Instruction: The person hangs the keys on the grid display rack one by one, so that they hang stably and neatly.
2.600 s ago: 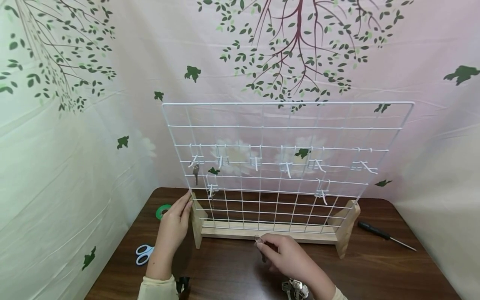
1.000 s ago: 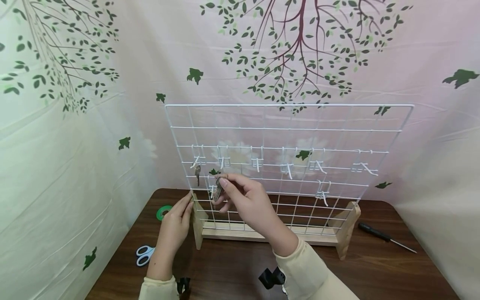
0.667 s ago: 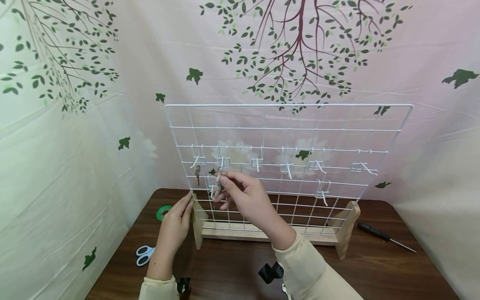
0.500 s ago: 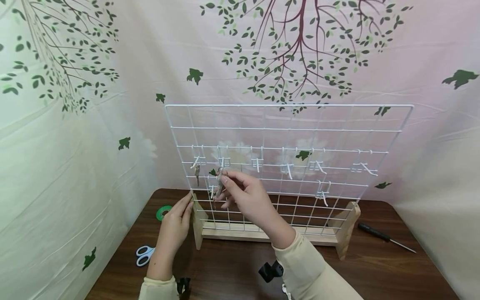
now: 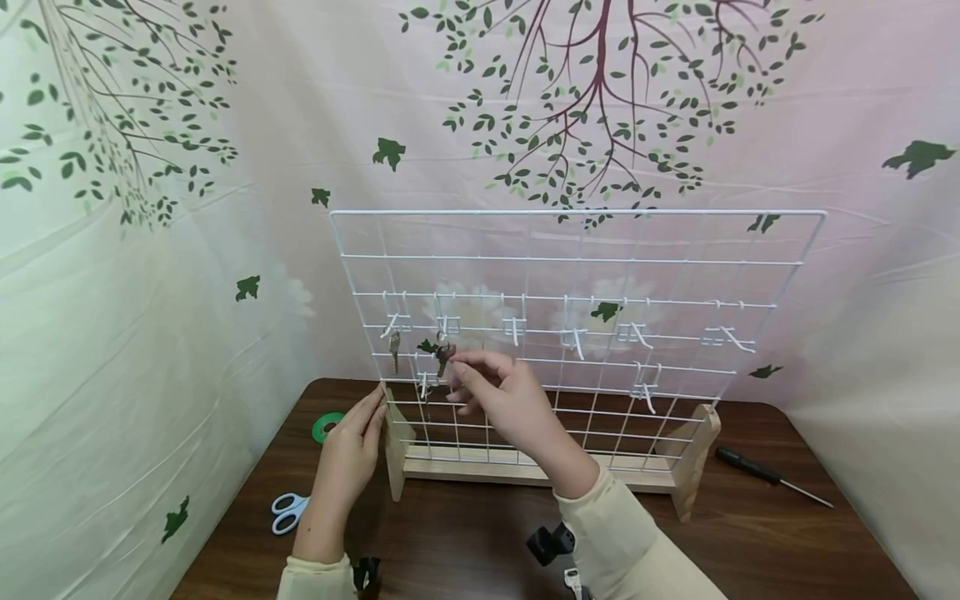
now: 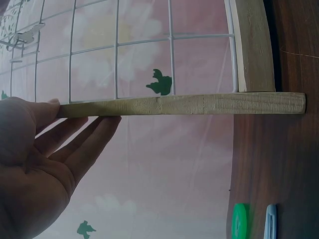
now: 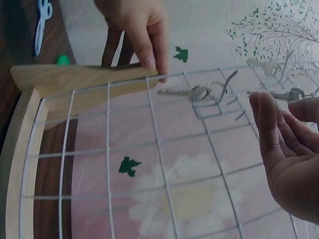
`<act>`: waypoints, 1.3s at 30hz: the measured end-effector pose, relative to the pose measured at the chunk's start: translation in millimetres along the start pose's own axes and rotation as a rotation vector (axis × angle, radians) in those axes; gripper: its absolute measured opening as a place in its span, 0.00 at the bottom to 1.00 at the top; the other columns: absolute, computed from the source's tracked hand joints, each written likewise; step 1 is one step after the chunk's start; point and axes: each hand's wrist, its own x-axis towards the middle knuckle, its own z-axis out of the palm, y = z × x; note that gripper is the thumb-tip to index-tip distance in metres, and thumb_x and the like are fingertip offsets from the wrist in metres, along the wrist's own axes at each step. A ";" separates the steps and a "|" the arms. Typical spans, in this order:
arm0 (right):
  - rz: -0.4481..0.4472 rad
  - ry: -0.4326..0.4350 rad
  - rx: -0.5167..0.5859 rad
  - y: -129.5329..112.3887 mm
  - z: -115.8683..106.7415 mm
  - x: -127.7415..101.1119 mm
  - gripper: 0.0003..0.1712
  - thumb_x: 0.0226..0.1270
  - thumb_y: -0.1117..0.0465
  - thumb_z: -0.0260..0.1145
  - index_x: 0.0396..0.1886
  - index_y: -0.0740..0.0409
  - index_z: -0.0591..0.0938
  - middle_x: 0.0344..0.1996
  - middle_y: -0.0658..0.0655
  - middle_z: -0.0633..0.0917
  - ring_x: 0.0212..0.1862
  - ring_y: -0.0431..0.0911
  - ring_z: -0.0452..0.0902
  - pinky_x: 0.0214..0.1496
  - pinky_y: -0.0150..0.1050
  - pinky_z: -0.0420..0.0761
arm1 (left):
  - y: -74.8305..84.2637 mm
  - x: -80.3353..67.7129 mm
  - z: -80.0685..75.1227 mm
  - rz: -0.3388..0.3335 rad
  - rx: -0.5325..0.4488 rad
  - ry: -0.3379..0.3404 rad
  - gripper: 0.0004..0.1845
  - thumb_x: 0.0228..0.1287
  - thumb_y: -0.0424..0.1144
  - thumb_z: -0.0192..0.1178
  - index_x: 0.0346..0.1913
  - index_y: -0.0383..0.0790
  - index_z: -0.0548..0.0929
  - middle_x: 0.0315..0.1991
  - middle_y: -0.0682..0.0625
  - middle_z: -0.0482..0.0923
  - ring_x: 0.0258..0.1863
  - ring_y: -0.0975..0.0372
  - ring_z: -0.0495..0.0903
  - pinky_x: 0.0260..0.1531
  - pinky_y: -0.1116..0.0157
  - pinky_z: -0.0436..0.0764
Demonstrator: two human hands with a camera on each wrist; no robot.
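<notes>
Key (image 5: 442,357) hangs on a white hook of the wire grid (image 5: 675,258), just at the right hand (image 5: 498,400) fingertips; whether they pinch it, cannot tell. Left hand (image 5: 348,446), fingers straight, rests against the grid's left wooden foot (image 5: 395,450).

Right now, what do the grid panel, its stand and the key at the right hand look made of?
Grid panel: thin metal wire, seemingly coated glossy white. Stand: bare pale wood with visible grain, no paint. Key at the right hand: silvery metal, dull sheen; alloy unclear. Left hand rests against the stand's wooden upright.
</notes>
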 end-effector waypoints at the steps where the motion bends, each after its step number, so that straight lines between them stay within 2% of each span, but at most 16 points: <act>1: 0.010 0.006 -0.006 2.3 -1.5 -1.0 0.15 0.82 0.57 0.65 0.59 0.59 0.88 0.46 0.70 0.89 0.43 0.55 0.93 0.44 0.47 0.95 | -0.1 -0.1 -0.1 -0.002 0.001 -0.002 0.23 0.84 0.37 0.56 0.76 0.38 0.76 0.72 0.38 0.80 0.68 0.43 0.83 0.60 0.44 0.87; 4: 0.046 0.028 -0.040 10.3 -7.3 -5.5 0.15 0.82 0.55 0.65 0.59 0.57 0.88 0.45 0.66 0.91 0.41 0.53 0.93 0.43 0.48 0.94 | -0.6 0.0 -0.6 -0.006 0.001 -0.011 0.24 0.84 0.37 0.56 0.77 0.38 0.76 0.72 0.38 0.80 0.68 0.43 0.83 0.60 0.43 0.87; 8: 0.094 0.027 -0.092 23.4 -17.6 -14.2 0.18 0.82 0.52 0.65 0.60 0.57 0.86 0.48 0.65 0.91 0.42 0.50 0.93 0.42 0.44 0.94 | -0.6 0.2 -1.8 -0.019 -0.004 -0.021 0.24 0.84 0.38 0.56 0.77 0.39 0.75 0.72 0.38 0.79 0.69 0.44 0.83 0.60 0.44 0.87; 11: 0.111 0.018 -0.108 33.8 -26.8 -21.8 0.19 0.83 0.52 0.64 0.61 0.60 0.85 0.50 0.67 0.91 0.43 0.51 0.93 0.41 0.41 0.94 | -0.3 0.2 -2.1 -0.023 -0.007 -0.024 0.24 0.85 0.38 0.55 0.78 0.40 0.75 0.73 0.38 0.79 0.69 0.44 0.82 0.61 0.43 0.87; 17: 0.153 0.005 -0.167 53.3 -47.7 -43.3 0.20 0.84 0.51 0.63 0.62 0.59 0.84 0.50 0.64 0.91 0.43 0.52 0.93 0.39 0.38 0.93 | -2.5 0.5 -1.6 -0.017 -0.004 -0.016 0.24 0.84 0.38 0.56 0.77 0.39 0.75 0.73 0.39 0.79 0.69 0.44 0.83 0.61 0.44 0.87; 22: 0.183 -0.011 -0.194 69.8 -65.7 -61.6 0.22 0.84 0.52 0.62 0.64 0.63 0.82 0.54 0.69 0.90 0.42 0.52 0.92 0.37 0.39 0.93 | -4.4 1.4 -2.0 -0.004 -0.004 -0.006 0.24 0.84 0.38 0.56 0.77 0.39 0.75 0.72 0.39 0.80 0.69 0.45 0.83 0.61 0.44 0.87; 28: 0.223 -0.078 -0.185 92.1 -91.7 -83.2 0.26 0.85 0.55 0.62 0.69 0.69 0.75 0.57 0.76 0.84 0.40 0.51 0.92 0.35 0.42 0.93 | -5.0 3.3 -2.8 -0.002 -0.005 -0.002 0.24 0.84 0.38 0.56 0.77 0.39 0.76 0.72 0.39 0.80 0.69 0.45 0.83 0.61 0.44 0.87; 35: 0.291 -0.092 -0.242 118.4 -120.6 -109.8 0.30 0.83 0.56 0.63 0.71 0.75 0.71 0.54 0.78 0.84 0.36 0.57 0.92 0.31 0.43 0.92 | -3.8 2.8 -1.3 -0.025 -0.011 -0.017 0.24 0.84 0.39 0.56 0.77 0.39 0.76 0.73 0.39 0.79 0.69 0.44 0.82 0.62 0.44 0.86; 39: 0.345 -0.088 -0.300 132.7 -132.5 -123.6 0.29 0.82 0.56 0.64 0.69 0.75 0.73 0.44 0.72 0.87 0.32 0.54 0.89 0.27 0.43 0.90 | -3.6 1.9 -1.4 -0.032 -0.013 -0.017 0.24 0.84 0.39 0.56 0.77 0.39 0.76 0.73 0.39 0.80 0.70 0.45 0.82 0.63 0.44 0.86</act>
